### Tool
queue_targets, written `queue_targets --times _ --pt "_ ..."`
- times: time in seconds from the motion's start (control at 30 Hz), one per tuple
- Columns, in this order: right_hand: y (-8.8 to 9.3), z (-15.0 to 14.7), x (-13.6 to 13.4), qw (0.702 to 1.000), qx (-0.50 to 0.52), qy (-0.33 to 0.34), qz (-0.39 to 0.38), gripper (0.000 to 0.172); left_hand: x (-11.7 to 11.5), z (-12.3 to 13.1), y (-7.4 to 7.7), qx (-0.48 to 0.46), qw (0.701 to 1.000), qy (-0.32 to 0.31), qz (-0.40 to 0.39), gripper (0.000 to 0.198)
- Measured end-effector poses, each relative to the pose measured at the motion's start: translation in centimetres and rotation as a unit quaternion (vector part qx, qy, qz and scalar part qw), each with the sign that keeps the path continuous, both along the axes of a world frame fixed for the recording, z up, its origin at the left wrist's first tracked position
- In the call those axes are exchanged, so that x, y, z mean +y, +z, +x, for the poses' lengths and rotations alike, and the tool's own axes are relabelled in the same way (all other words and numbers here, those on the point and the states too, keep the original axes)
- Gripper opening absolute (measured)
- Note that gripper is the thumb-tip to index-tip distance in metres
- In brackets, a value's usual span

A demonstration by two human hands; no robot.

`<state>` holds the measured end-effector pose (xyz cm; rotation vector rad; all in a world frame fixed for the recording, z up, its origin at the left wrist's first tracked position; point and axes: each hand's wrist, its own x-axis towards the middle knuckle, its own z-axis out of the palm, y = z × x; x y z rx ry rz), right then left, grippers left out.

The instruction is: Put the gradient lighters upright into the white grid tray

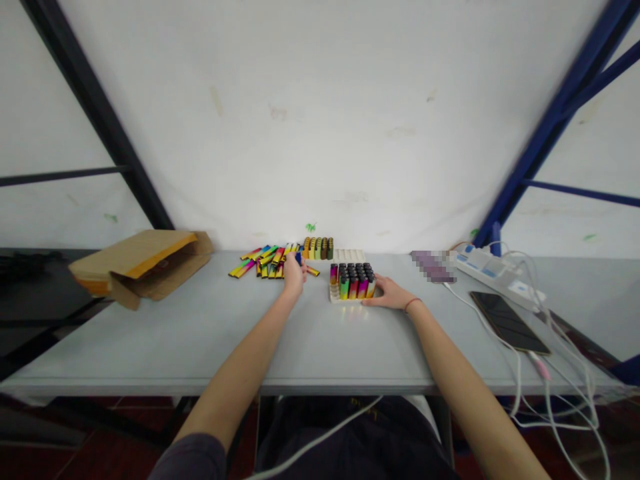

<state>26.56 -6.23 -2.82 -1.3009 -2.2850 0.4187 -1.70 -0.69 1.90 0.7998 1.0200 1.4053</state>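
Nearest on the bench (200, 353), off to the right, a black phone (507, 321) and white cables (519, 383) lie well apart from the two hands. Straight ahead, the right hand (393, 293) grips the right end of a white tray (345, 301) mostly filled with upright lighters (357, 283); slots at its front left are bare, so it seems nearly full. The left hand (296, 270) pinches a small blue piece (299, 257), probably another lighter. A stray lighter (313, 271) between the two hands could get in the way. Many loose lighters (271, 270) are left in a pile, beside a paper bag (145, 257). Farthest, by the wall (320, 133), a packed block (319, 248) adjoins a second tray (350, 255), unfilled.
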Motion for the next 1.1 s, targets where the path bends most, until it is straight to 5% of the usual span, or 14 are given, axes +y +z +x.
queue_targets --times 0.1,0.47,0.7,0.8,0.9,1.1 --pt "0.1 0.0 -0.1 1.0 -0.006 0.001 -0.003 0.072 -0.2 0.1 -0.2 -0.004 0.999 0.04 0.008 0.048" --pt "0.1 0.0 -0.1 1.0 0.0 -0.004 0.001 0.068 -0.7 0.2 0.5 -0.031 0.999 0.025 -0.009 0.043" --pt "0.0 0.0 0.0 1.0 0.001 -0.002 0.005 0.07 -0.2 0.9 -0.7 0.008 0.998 -0.032 0.059 0.04" --pt "-0.2 0.1 0.2 1.0 -0.006 0.0 0.003 0.071 -0.4 0.5 -0.1 0.129 0.971 -0.101 0.174 0.033" --pt "-0.2 0.1 0.2 1.0 -0.01 0.005 0.0 0.07 -0.9 -0.3 1.2 0.25 0.914 -0.156 0.28 0.028" --pt "-0.1 0.0 0.1 1.0 -0.007 -0.012 -0.006 0.074 -1.6 -0.8 1.9 0.321 0.877 -0.255 0.252 0.025"
